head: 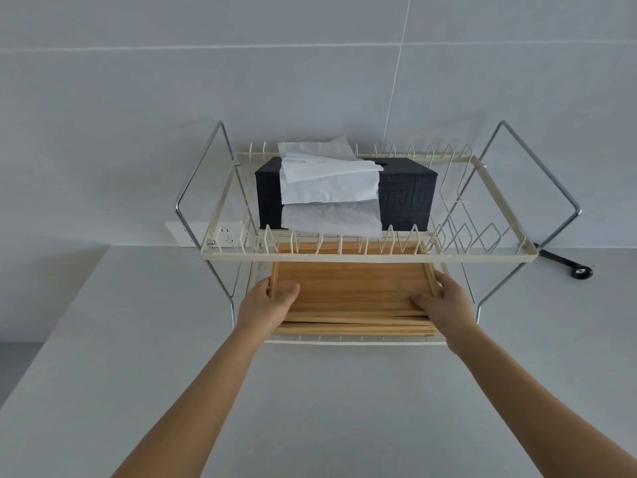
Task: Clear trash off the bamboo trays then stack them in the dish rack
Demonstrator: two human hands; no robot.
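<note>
A two-tier dish rack [344, 257] with a cream frame stands against the tiled wall. On its lower shelf lies a stack of bamboo trays [351, 328]. The top bamboo tray [351, 288] sits slightly askew on that stack, its far half under the upper tier. My left hand [269, 303] grips its left front corner, thumb on the inside. My right hand [444, 300] grips the right front corner the same way. No trash shows on the tray's surface.
A black tissue box [406, 198] with white tissues [327, 188] draped over it sits on the upper tier. A white power strip [206, 232] lies behind the rack at left. A black cable end [580, 271] lies at right. The white counter [310, 408] spreads in front.
</note>
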